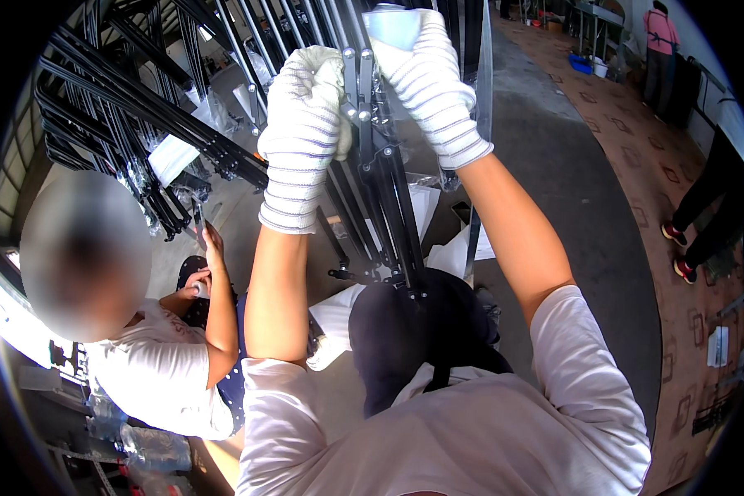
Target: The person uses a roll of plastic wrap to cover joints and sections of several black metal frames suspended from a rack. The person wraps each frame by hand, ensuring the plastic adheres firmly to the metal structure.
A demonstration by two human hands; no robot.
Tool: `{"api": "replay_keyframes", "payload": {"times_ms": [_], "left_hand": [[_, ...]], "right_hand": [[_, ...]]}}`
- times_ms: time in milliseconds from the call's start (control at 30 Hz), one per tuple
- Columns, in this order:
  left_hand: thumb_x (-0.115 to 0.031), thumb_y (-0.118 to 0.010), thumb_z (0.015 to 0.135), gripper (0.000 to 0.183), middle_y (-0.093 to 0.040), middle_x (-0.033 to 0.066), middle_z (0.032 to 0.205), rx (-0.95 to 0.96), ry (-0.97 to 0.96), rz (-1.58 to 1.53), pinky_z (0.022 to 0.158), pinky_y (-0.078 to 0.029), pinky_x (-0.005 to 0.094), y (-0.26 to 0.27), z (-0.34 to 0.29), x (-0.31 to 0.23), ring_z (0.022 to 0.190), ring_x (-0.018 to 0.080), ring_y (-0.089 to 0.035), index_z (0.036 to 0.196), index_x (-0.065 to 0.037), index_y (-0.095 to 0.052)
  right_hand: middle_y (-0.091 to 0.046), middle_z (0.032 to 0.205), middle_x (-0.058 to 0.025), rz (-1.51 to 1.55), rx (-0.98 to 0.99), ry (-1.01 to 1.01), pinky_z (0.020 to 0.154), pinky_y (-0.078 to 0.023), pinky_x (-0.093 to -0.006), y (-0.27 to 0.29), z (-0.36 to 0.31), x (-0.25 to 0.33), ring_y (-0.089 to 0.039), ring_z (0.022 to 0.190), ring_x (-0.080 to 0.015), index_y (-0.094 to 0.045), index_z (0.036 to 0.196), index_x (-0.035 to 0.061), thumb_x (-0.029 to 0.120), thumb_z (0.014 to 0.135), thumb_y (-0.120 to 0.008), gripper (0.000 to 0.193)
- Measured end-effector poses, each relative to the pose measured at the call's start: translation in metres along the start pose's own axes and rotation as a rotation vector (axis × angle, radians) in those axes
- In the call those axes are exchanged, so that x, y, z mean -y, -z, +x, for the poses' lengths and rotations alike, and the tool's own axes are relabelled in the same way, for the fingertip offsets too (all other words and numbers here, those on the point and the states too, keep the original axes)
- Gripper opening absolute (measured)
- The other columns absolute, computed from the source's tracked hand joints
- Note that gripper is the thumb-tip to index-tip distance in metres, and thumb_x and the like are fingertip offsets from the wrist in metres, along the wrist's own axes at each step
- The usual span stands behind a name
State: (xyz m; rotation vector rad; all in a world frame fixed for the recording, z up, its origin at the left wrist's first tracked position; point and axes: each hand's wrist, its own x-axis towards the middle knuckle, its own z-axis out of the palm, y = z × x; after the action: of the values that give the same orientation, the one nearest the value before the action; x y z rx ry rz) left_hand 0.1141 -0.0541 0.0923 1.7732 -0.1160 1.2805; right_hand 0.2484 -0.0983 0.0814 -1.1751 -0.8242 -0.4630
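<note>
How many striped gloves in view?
2: one on the left hand, one on the right hand, both up by the black tubes. Others could be hidden.

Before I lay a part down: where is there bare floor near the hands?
Right of the right forearm, dark floor lies bare up to the patterned brown strip. Left of the left hand is crowded: black tube frames and a co-worker.

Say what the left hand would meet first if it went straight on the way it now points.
The left hand would probably first meet the black metal bars beyond it, though depth there is unclear.
</note>
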Motion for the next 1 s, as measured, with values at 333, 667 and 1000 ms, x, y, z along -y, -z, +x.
{"api": "replay_keyframes", "payload": {"times_ms": [333, 667, 1000], "left_hand": [[-0.014, -0.058, 0.080, 0.014, -0.053, -0.0003, 0.061, -0.007, -0.014, 0.397, 0.039, -0.036, 0.0179, 0.004, -0.013, -0.023, 0.043, 0.0048, -0.046, 0.090, -0.004, -0.053], [-0.017, -0.060, 0.079, 0.022, -0.058, 0.0030, 0.068, -0.057, 0.181, 0.362, 0.056, -0.042, 0.0192, 0.017, -0.013, -0.012, 0.060, 0.0049, -0.050, 0.096, -0.004, -0.056], [0.004, -0.056, 0.073, 0.036, -0.044, 0.0004, 0.083, -0.170, -0.171, 0.586, 0.056, -0.038, 0.0156, 0.016, -0.060, -0.003, 0.058, 0.0041, -0.036, 0.108, -0.005, -0.050]], "right_hand": [[-0.048, 0.068, -0.0038, 0.119, 0.266, -0.011, 0.063, -0.044, -0.0250, -0.020, 0.001, -0.026, -0.047, 0.058, -0.0161, -0.049, 0.083, 0.0099, 0.021, 0.077, -0.058, 0.015], [-0.057, 0.082, -0.0079, 0.299, 0.526, -0.059, 0.064, -0.047, -0.0289, -0.021, 0.010, -0.019, -0.057, 0.074, -0.0156, -0.047, 0.105, 0.0072, 0.029, 0.068, -0.067, 0.047], [-0.057, 0.091, -0.0065, 0.575, 0.678, -0.287, 0.065, -0.050, -0.0237, -0.010, 0.007, -0.013, -0.058, 0.077, -0.0124, -0.045, 0.112, 0.0031, 0.017, 0.070, -0.066, 0.049]]}}
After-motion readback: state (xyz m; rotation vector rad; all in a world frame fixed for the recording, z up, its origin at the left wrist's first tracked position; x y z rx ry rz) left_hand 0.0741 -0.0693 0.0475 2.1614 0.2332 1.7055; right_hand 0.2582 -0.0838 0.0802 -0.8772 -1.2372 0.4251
